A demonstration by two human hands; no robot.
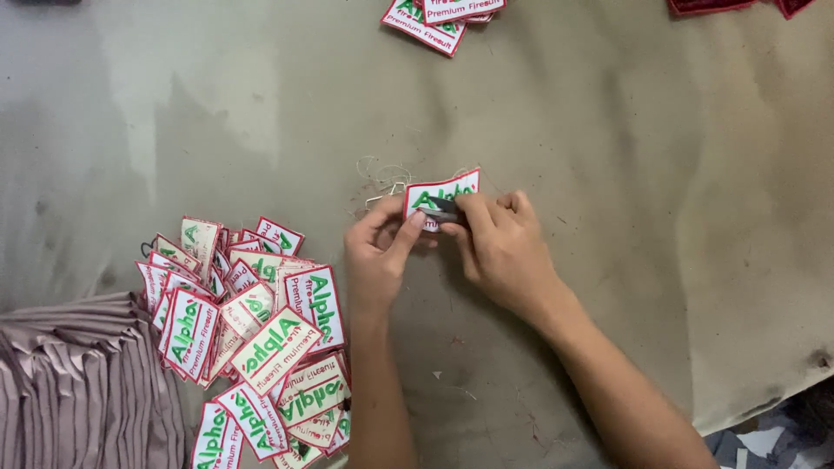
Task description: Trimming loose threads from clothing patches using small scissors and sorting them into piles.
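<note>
My left hand and my right hand meet at the middle of the grey table, both pinching one white embroidered patch with a red border and green lettering. The left thumb and fingers grip its lower left edge. In my right hand, a small dark metal tool, probably a thread snip, presses against the patch's face. A tangle of loose pale threads lies on the table just left of the patch.
A heap of several matching patches spreads at the lower left. Beside it lies a stack of folded mauve fabric. A few more patches sit at the top edge, red pieces at the top right. The table's edge runs at lower right.
</note>
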